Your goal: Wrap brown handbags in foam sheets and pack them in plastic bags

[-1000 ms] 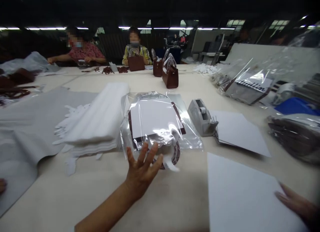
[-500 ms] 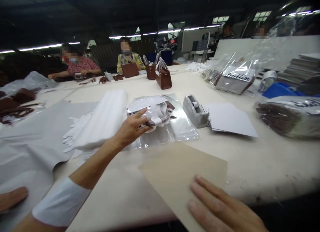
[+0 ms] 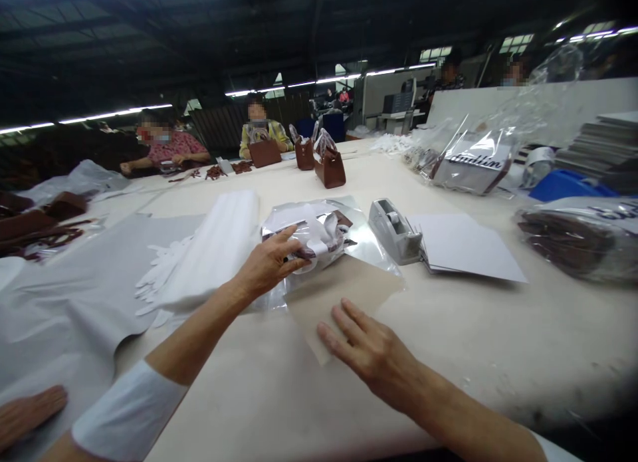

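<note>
My left hand (image 3: 269,262) rests with fingers apart on a clear plastic-wrapped bundle (image 3: 316,229), in which white wrapping and dark brown parts show. Flat on top of a tan card sheet (image 3: 349,282) lies my right hand (image 3: 371,346), its fingers stretched out. The far edge of the sheet meets the near side of the bundle. Whether it lies under the bundle I cannot tell. Beneath and behind the bundle is a clear plastic sheet (image 3: 366,216).
White foam sheets (image 3: 224,236) lie to the left, on grey material where another person's hand (image 3: 37,412) rests. A tape dispenser (image 3: 396,229) and white cards (image 3: 468,246) are at right. Brown handbags (image 3: 330,168) stand farther back, and bagged goods (image 3: 473,159) lie beyond the cards.
My right hand has slid the card sheet forward and left, up to the bundle. My left hand has stayed on the bundle. The whole view has shifted slightly.
</note>
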The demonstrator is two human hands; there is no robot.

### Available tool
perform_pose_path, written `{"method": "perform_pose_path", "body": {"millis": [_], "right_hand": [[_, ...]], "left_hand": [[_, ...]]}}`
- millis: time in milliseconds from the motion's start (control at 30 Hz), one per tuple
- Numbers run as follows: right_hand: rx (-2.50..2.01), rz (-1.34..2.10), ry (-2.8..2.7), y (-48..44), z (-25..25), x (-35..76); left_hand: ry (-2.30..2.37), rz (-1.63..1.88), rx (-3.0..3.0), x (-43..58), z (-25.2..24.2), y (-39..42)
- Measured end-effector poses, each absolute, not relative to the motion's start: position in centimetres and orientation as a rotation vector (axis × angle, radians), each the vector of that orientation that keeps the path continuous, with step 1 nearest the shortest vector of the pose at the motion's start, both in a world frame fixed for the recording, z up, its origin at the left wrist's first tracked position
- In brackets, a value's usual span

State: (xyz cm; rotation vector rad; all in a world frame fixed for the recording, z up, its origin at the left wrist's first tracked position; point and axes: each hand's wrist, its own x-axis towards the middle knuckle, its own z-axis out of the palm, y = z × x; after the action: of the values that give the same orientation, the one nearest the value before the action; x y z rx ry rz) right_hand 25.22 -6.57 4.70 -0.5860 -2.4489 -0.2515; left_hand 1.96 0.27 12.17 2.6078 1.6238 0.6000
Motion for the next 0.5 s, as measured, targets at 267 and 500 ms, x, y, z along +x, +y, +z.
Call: {"method": "perform_pose_path", "body": {"millis": [267, 500], "right_hand": [[-0.888, -0.321, -2.424, -3.2, 1.3, 19.2], [-0.964, -0.303, -2.366, 1.5, -2.3, 13.9]], "left_hand": [[1.643, 0.583, 2.585, 2.2, 12.5, 0.6], [1.708, 0.568, 2.543, 2.5, 13.2, 0.7]]}}
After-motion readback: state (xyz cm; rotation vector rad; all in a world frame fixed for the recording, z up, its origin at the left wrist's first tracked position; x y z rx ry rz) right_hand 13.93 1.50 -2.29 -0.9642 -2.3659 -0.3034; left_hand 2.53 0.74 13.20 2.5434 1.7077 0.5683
